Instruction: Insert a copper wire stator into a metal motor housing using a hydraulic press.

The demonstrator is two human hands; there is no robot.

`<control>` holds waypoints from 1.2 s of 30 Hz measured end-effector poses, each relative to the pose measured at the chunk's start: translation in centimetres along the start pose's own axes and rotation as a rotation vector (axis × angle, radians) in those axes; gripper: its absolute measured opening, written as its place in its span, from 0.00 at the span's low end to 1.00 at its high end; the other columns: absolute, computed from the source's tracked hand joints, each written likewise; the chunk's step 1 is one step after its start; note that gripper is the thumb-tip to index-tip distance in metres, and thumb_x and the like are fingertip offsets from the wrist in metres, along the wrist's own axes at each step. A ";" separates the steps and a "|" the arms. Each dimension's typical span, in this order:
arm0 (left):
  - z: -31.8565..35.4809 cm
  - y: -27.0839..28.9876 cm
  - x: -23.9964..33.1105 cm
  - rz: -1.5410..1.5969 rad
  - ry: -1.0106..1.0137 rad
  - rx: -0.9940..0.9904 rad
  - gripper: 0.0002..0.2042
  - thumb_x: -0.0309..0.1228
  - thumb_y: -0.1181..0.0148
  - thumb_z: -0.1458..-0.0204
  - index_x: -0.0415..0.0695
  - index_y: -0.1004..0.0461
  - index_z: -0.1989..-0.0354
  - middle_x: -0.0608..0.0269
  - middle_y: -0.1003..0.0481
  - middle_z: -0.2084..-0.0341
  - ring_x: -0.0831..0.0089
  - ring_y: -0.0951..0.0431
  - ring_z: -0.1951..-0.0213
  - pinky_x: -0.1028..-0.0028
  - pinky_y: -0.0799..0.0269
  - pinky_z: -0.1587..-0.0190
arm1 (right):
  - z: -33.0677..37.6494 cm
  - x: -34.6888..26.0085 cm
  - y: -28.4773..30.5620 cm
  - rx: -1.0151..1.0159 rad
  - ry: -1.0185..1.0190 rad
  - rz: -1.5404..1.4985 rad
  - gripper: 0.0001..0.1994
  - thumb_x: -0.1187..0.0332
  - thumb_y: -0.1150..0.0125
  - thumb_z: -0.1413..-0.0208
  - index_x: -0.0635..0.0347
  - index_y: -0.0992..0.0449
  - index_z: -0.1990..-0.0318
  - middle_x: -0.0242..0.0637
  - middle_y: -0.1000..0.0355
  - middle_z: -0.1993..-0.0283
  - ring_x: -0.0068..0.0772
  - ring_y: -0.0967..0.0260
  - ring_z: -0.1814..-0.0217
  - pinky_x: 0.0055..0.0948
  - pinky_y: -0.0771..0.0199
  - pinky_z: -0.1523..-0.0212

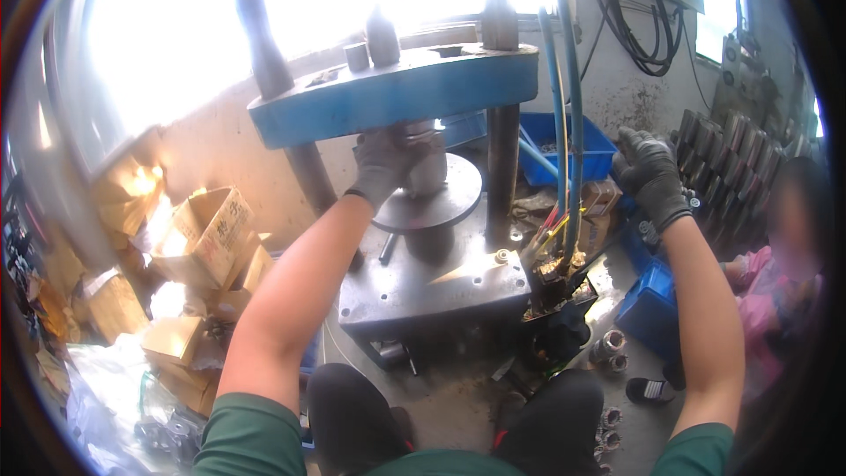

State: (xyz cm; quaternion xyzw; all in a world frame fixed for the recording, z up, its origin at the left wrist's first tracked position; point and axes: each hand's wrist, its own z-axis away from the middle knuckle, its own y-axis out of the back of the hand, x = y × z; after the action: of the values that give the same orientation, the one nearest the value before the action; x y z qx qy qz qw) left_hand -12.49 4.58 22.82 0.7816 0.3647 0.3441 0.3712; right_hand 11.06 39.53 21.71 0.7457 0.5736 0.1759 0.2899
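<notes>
My left hand (386, 163), in a dark grey glove, is closed around the upper part of a grey metal cylinder (429, 172). The cylinder stands on a round steel plate (458, 183) of a press, just beneath its blue crosspiece (397, 97). Glove and crosspiece hide part of the cylinder's top. Off to the right, my right hand (652, 174), gloved too, is raised beside the hoses with its fingers curled. Whatever it grips, if anything, cannot be made out. A short dark rod (387, 249) lies on the press bed (423, 286).
Cardboard boxes (204, 234) crowd the left. Blue hoses (575, 123) run down beside the press, with a blue bin (592, 145) behind. Stacked metal cylinders (731, 154) line the right wall. Another person in pink (760, 300) is at the right, near a blue crate (650, 304).
</notes>
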 end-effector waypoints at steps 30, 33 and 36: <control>-2.1 2.1 0.3 0.413 0.040 -0.119 0.19 0.48 0.34 0.41 0.49 0.14 0.49 0.63 0.13 0.57 0.69 0.15 0.51 0.73 0.23 0.45 | -0.6 -3.3 4.0 -0.284 -0.274 -0.043 0.39 0.36 0.42 0.37 0.61 0.28 0.33 0.53 0.21 0.43 0.56 0.22 0.40 0.47 0.24 0.37; -3.4 1.0 -0.4 0.634 0.000 0.048 0.30 0.58 0.35 0.42 0.37 0.18 0.51 0.56 0.17 0.52 0.68 0.16 0.54 0.68 0.24 0.49 | -1.1 -3.3 3.6 -0.378 -0.324 -0.055 0.37 0.35 0.44 0.36 0.63 0.23 0.39 0.54 0.19 0.46 0.54 0.22 0.40 0.47 0.24 0.37; -3.6 3.9 3.2 -0.308 -0.154 -0.008 0.28 0.56 0.45 0.36 0.42 0.18 0.48 0.57 0.17 0.50 0.64 0.17 0.51 0.66 0.26 0.45 | -0.8 -2.0 2.0 -0.384 -0.294 0.007 0.30 0.41 0.43 0.34 0.62 0.18 0.46 0.52 0.19 0.48 0.53 0.21 0.42 0.47 0.23 0.39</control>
State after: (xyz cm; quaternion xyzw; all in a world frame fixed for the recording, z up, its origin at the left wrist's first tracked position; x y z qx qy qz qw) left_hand -12.62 6.64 28.67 0.7389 0.4492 0.2236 0.4497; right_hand 11.53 37.49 23.70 0.6964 0.4788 0.1720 0.5062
